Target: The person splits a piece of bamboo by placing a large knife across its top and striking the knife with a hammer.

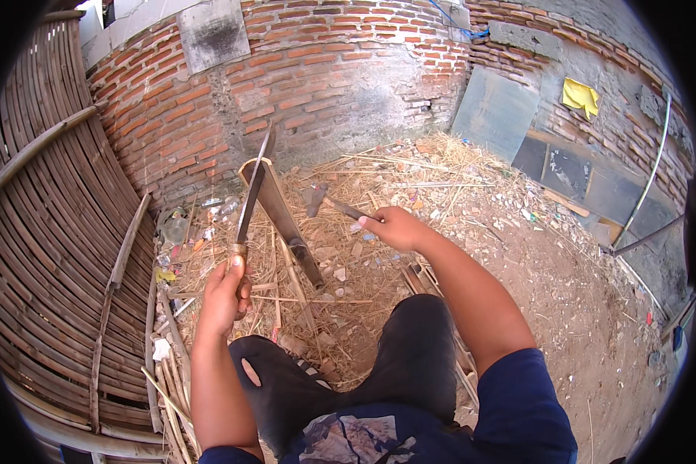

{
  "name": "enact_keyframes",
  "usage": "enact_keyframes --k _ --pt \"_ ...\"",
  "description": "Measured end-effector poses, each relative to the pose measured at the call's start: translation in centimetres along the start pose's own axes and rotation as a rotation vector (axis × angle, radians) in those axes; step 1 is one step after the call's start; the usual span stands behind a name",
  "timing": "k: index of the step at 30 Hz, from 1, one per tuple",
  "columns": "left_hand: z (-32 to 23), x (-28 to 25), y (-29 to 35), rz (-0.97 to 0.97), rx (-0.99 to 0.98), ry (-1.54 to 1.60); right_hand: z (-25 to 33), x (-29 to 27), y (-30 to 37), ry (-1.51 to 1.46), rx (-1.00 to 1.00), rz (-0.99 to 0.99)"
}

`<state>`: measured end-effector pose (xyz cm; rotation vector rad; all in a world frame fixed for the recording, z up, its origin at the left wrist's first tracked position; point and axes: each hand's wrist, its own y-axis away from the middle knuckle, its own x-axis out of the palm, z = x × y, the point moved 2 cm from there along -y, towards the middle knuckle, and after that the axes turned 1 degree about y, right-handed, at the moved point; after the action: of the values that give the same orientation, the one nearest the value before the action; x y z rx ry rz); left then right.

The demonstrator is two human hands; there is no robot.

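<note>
My left hand (224,292) is closed around the handle of a machete (250,203), whose long dark blade points up and away. Against the blade is the top end of a split bamboo length (277,203), hollow side showing, which stands tilted on the littered ground. Whether the edge has bitten into the bamboo, I cannot tell. My right hand (398,230) grips the wooden handle of a hammer (344,208). Its dark metal head is to the right of the bamboo, apart from it and from the blade.
A bamboo-slat panel (46,224) rises at the left, and a brick wall (317,85) closes the far side. Straw and rubble (410,174) cover the ground. Split bamboo strips (174,402) lie by my left forearm. Dark boards (564,170) lean on the right wall.
</note>
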<state>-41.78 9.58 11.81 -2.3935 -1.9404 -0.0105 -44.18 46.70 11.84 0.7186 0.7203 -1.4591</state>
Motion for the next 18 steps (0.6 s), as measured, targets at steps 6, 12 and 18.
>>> enact_keyframes --k 6,12,18 --pt "-2.9 0.4 -1.1 -0.088 0.101 -0.348 -3.1 7.5 0.9 -0.515 0.054 -0.102" --pt "-4.4 0.6 -1.8 -0.15 0.148 -0.585 -9.2 13.3 2.5 -0.594 0.213 -0.135" --pt "-8.1 -0.3 -2.2 -0.204 0.346 -0.928 -10.0 12.4 4.8 -0.795 0.314 -0.28"
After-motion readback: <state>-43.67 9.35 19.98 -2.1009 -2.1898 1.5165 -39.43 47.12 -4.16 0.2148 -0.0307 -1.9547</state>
